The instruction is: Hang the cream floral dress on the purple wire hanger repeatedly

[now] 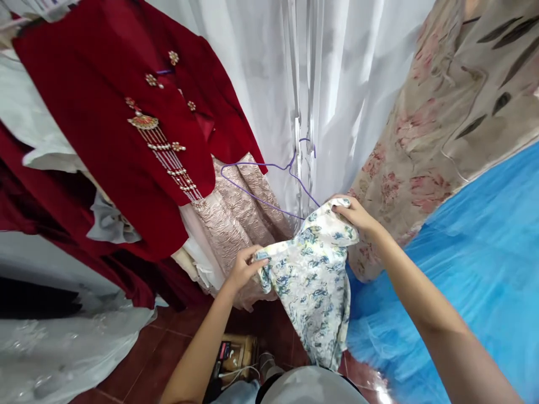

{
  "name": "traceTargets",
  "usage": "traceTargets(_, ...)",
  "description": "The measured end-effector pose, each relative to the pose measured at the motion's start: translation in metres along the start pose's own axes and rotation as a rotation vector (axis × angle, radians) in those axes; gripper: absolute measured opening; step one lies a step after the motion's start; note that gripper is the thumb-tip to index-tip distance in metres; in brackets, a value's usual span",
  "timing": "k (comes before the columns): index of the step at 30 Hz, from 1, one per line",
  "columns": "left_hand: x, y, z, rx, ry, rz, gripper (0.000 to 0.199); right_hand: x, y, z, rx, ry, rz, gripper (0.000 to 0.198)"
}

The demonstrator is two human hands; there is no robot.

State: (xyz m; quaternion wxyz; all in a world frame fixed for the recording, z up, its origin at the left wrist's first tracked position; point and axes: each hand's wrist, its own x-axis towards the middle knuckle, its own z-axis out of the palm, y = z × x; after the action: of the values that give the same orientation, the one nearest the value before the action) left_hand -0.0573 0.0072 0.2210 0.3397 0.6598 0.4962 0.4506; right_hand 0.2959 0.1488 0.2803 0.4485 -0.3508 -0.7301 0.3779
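Note:
A white floral garment [314, 286] with blue-green and yellow print hangs from both my hands, its lower end above the floor near my body. My left hand [244, 268] pinches its left shoulder, thumb on top. At the right shoulder, my right hand [353, 213] grips the cloth with the thumb in front and most fingers hidden behind. A thin purple hanger [261, 198] rises behind the garment. The hanger's right end disappears at the cloth near my right hand, while its left end sticks out bare. Its hook stands in front of the white curtain.
To the left hangs a red jacket [105, 95] with beaded ornaments, over a pink textured skirt [236, 224]. A beige floral dress [404, 146] and blue tulle [455, 269] fill the right side. White curtain [353, 67] lies behind. A wooden box [244, 350] with cables sits on red tiles.

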Motion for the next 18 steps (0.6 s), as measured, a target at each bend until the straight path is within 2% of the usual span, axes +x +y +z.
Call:
traceTargets(2, 0.011, 0.005, -0.028, 0.022, 0.043, 0.055, 0.015, 0.016, -0.002, 0.017, 0.063, -0.022, 0.014, 0.03)
traceTargets(4, 0.027, 0.006, -0.059, 0.16, 0.021, 0.116, 0.012, 0.022, -0.003, 0.025, 0.13, -0.019, 0.05, 0.038)
traceTargets(7, 0.063, 0.004, -0.103, 0.528, -0.059, 0.206, 0.008, 0.017, -0.006, 0.021, 0.199, 0.049, 0.125, 0.039)
traceTargets(10, 0.114, 0.006, -0.132, 0.777, -0.047, 0.277, 0.011, 0.011, -0.015, 0.01, 0.179, 0.092, 0.206, 0.04)
traceTargets(13, 0.172, 0.02, -0.139, 0.772, 0.063, 0.376, 0.018, 0.01, -0.027, 0.004, 0.15, 0.077, 0.287, 0.043)
traceTargets(15, 0.204, 0.034, -0.131, 0.61, 0.096, 0.452, 0.022, 0.011, -0.032, 0.001, 0.134, 0.082, 0.335, 0.047)
traceTargets(18, 0.228, 0.047, -0.108, 0.301, -0.019, 0.512, 0.039, 0.002, -0.031, 0.001, 0.021, 0.215, 0.27, 0.048)
